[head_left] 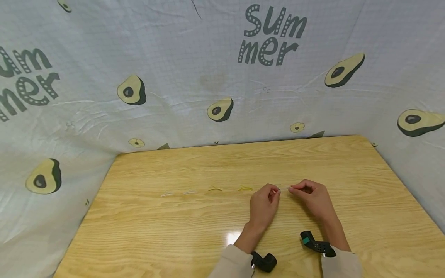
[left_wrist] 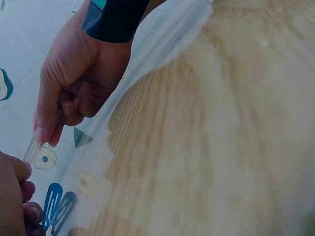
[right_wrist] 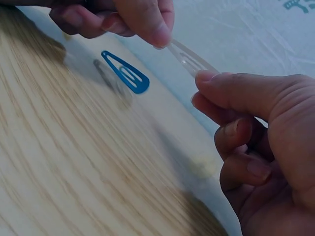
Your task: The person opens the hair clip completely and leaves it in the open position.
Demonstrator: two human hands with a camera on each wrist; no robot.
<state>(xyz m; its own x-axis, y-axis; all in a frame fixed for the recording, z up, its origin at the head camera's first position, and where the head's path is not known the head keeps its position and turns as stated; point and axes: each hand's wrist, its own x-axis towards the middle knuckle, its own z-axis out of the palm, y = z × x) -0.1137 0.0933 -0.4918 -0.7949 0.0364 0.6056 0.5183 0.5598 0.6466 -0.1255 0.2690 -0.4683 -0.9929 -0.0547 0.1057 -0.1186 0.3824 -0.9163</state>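
Observation:
A pale, see-through snap hair clip (right_wrist: 191, 60) is stretched between both hands above the table. My left hand (head_left: 263, 204) pinches its narrow end between thumb and finger. At the wide end, my right hand (head_left: 314, 199) pinches it with thumb and forefinger, other fingers curled beneath in the right wrist view. Close left of my left hand lies a snap clip (head_left: 245, 189), yellow in the head view; a blue clip (right_wrist: 127, 73) shows on the table in the right wrist view.
Farther left on the wooden table (head_left: 156, 231) lie a brownish-yellow clip (head_left: 214, 189) and two whitish clips, one (head_left: 189, 192) nearer and one (head_left: 166, 194) at the row's left end. A printed cloth (head_left: 174, 116) hangs behind the table's back edge.

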